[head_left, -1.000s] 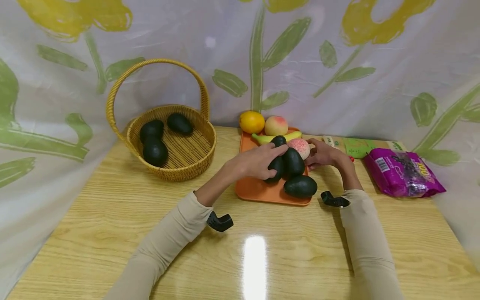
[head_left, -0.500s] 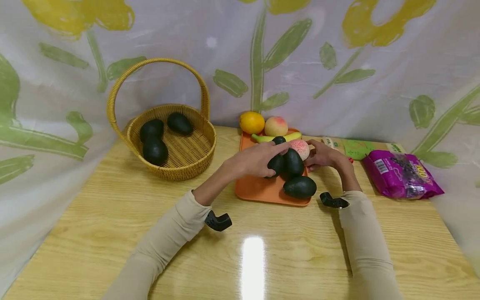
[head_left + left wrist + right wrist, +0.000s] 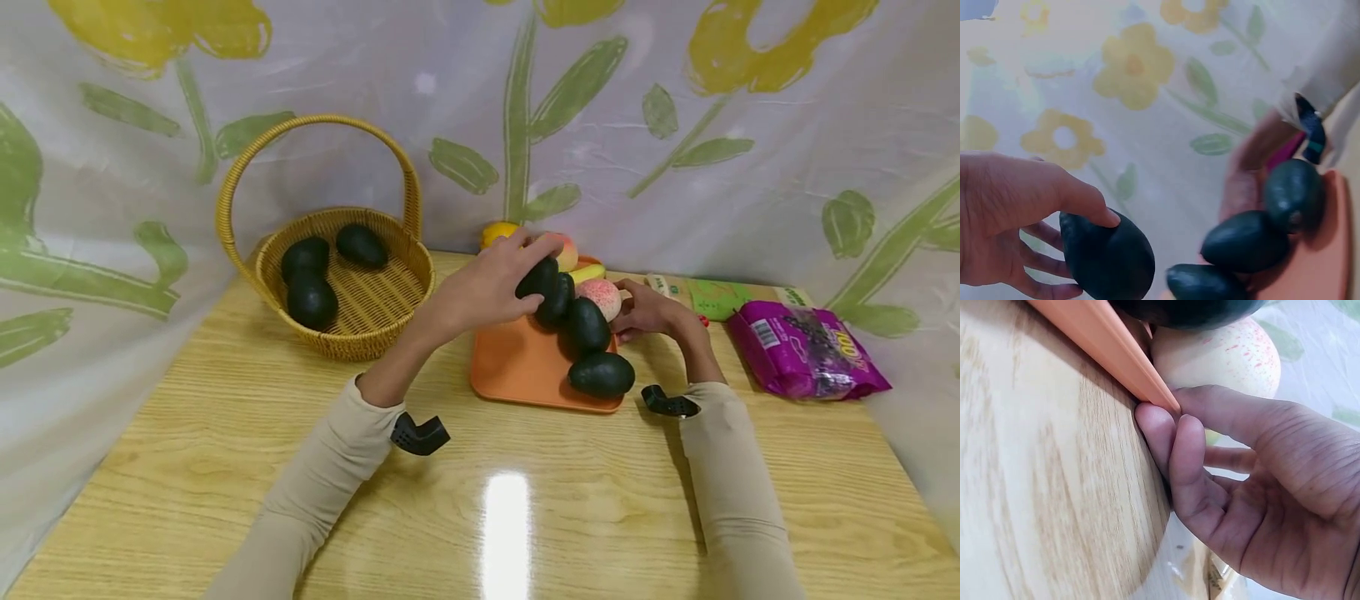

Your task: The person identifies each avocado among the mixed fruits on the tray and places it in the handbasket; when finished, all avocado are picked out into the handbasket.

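Observation:
My left hand (image 3: 483, 283) grips a dark green avocado (image 3: 1110, 259) between thumb and fingers, raised over the back of the orange tray (image 3: 510, 367). Three more avocados lie on the tray in a slanting row: one in back (image 3: 556, 302), one in the middle (image 3: 587, 327) and one at the front right (image 3: 602, 375). At the tray's right side, my right hand (image 3: 648, 310) pinches the rim, as the right wrist view shows, with a speckled pinkish peach (image 3: 1229, 356) close by its thumb. A banana (image 3: 588, 273), another peach (image 3: 566, 252) and an orange fruit (image 3: 498, 233) are partly hidden behind.
On the left stands a wicker basket (image 3: 352, 343) with a tall handle and three avocados (image 3: 311, 301) inside. A purple packet (image 3: 810, 350) and a flat green-and-tan pack (image 3: 720, 297) lie on the right. A flowered cloth (image 3: 450, 100) hangs behind the wooden table (image 3: 375, 517).
My left hand has picked an avocado up from the tray and moved it up and slightly left. The right hand stays at the tray's edge.

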A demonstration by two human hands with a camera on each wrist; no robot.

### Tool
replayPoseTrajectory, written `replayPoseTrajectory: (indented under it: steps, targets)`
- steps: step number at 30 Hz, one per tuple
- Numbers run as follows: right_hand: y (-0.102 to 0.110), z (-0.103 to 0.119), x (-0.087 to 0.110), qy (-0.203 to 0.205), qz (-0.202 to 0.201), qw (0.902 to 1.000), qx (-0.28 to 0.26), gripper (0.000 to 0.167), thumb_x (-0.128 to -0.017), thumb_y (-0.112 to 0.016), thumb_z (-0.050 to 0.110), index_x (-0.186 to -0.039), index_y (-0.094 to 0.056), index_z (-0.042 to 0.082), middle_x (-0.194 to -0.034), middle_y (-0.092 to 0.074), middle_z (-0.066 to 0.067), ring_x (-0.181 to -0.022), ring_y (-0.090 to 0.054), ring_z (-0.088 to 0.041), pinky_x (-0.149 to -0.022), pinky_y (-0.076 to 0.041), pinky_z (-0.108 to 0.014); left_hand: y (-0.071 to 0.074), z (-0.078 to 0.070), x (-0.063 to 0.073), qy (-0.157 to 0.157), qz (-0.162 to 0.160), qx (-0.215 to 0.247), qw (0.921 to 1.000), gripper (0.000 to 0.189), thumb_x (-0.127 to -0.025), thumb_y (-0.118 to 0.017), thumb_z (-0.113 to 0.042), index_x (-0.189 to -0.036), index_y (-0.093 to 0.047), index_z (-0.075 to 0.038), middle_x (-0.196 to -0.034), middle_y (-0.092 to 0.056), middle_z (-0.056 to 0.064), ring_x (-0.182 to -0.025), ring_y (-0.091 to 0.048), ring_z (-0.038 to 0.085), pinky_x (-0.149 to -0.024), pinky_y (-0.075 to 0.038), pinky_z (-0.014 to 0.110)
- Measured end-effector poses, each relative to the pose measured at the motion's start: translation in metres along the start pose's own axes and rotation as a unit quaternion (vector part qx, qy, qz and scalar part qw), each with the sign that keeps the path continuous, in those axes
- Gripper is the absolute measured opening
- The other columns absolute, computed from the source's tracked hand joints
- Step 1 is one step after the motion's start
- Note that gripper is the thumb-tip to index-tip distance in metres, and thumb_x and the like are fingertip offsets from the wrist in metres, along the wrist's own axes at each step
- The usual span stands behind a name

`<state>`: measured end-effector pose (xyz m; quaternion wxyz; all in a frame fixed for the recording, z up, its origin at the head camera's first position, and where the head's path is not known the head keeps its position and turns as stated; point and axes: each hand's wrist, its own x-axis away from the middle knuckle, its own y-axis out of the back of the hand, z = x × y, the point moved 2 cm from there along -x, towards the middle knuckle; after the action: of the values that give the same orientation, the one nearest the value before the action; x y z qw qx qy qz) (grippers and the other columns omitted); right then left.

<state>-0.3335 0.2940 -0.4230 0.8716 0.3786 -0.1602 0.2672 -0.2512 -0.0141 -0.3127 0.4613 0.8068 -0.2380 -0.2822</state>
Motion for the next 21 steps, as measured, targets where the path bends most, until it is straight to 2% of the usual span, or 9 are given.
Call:
replayPoseTrajectory:
  steps: [3,7,14,21]
  targets:
    - [-0.001,0.0,-0.001,0.0,-0.002,1.0,-0.005,0.091,-0.093,-0.073,0.008,-0.162,-0.013,0.002,-0.125,-0.058,-0.024,-0.081,-0.068,-0.011,-0.074,-0.061,-0.023,0.013,0.004,0.005,0.018,-0.017,0.014,0.9996,0.061,-0.099,-0.069,-0.019,-0.154,-0.044,-0.014,-0.141,-0.053,0.02,-0.118,-0.059,0.034,-0.1,-0.055,0.045]
    - [-0.001,-0.001,-0.003,0.003,-0.002,0.9999,-0.013,0.09,-0.093,-0.073,0.006,-0.162,-0.015,0.003,-0.117,-0.059,-0.02,-0.079,-0.068,-0.01,-0.073,-0.061,-0.022,0.031,0.012,0.013,0.042,-0.05,0.041,0.997,0.055,-0.099,-0.071,-0.022,-0.148,-0.048,-0.013,-0.14,-0.055,0.02,-0.119,-0.058,0.035,-0.099,-0.055,0.046]
    - [-0.002,-0.001,-0.002,0.007,-0.003,1.0,0.002,0.091,-0.093,-0.073,0.01,-0.162,-0.015,0.002,-0.133,-0.056,-0.027,-0.083,-0.068,-0.01,-0.075,-0.061,-0.022,0.061,0.028,0.03,0.096,-0.106,0.059,0.988,0.054,-0.097,-0.075,-0.03,-0.14,-0.048,-0.012,-0.13,-0.064,0.017,-0.113,-0.063,0.033,-0.094,-0.058,0.046]
    - [0.0,0.0,0.002,0.008,-0.007,0.9999,0.003,0.09,-0.094,-0.072,0.009,-0.163,-0.014,0.001,-0.135,-0.056,-0.03,-0.083,-0.07,-0.011,-0.077,-0.062,-0.025,0.087,0.053,0.053,0.152,-0.136,0.074,0.9761,0.053,-0.098,-0.072,-0.036,-0.138,-0.047,-0.014,-0.126,-0.066,0.021,-0.106,-0.065,0.036,-0.093,-0.055,0.051]
